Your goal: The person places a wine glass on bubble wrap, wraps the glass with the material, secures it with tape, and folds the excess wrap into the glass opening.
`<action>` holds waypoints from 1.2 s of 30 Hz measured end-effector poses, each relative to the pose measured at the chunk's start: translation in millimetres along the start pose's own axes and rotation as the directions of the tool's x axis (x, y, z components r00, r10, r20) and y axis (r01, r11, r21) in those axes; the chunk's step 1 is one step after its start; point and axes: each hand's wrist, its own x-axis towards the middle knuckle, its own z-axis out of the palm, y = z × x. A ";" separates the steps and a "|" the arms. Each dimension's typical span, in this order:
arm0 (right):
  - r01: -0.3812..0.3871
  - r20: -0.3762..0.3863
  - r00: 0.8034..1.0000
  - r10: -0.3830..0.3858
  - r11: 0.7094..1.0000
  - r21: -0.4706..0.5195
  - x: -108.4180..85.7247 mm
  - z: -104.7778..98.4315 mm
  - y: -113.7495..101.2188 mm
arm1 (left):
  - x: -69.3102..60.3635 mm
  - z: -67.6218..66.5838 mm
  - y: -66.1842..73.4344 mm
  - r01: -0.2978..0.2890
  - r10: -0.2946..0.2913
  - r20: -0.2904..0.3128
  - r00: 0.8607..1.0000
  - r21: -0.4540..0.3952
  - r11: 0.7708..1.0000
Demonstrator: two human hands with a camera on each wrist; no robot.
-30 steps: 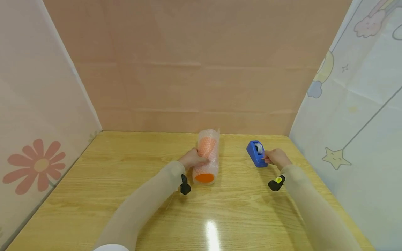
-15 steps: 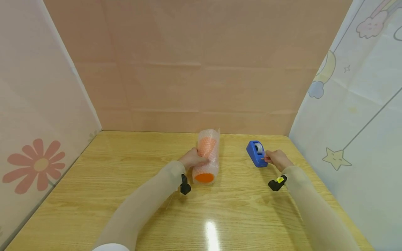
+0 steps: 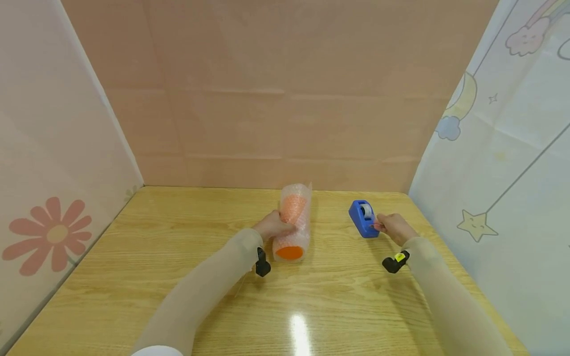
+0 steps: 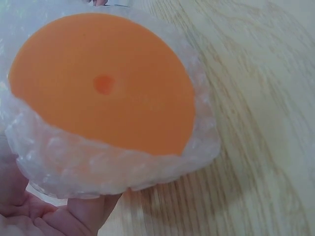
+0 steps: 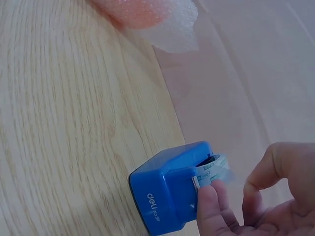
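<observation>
A roll of bubble wrap around an orange object (image 3: 294, 210) lies on the table; its flat orange end (image 4: 103, 83) fills much of the left wrist view. My left hand (image 3: 272, 225) grips the wrapped roll from its left side, fingers partly hidden underneath. To the right stands a blue tape dispenser (image 3: 362, 217) with a roll of clear tape (image 5: 215, 167). My right hand (image 3: 395, 226) is at the dispenser's cutter end. Its curled fingers pinch the tape near the cutting edge, and a short translucent bit shows beside the fingertips.
The wooden table (image 3: 187, 217) ends at a pink-brown backdrop (image 3: 285, 99). A wall with a flower print (image 3: 53, 235) rises on the left, and one with a star and clouds (image 3: 476, 225) on the right. A black camera sits on each wrist.
My right hand has shifted slightly to the right and toward me at the dispenser's cutter end. The left hand and the wrapped roll stay put.
</observation>
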 end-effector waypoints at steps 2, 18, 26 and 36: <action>0.001 0.008 1.000 -0.001 1.000 0.031 0.0 -0.3 0.3 | 1.2 0.0 -1.0 0.003 -0.003 -0.005 1.000 0.012 1.000; -0.049 0.145 0.989 0.026 0.987 0.154 -1.0 -8.6 14.4 | 4.2 0.8 -1.6 0.013 -0.013 -0.018 1.000 0.042 0.999; -0.115 0.175 0.982 0.069 0.958 0.264 0.7 -8.9 22.0 | 3.4 1.8 1.2 0.007 -0.006 -0.018 1.000 0.055 0.998; -0.170 0.237 0.969 0.068 0.881 0.441 0.4 -13.9 29.1 | -2.1 5.0 6.0 -0.004 0.005 -0.015 1.000 0.066 0.998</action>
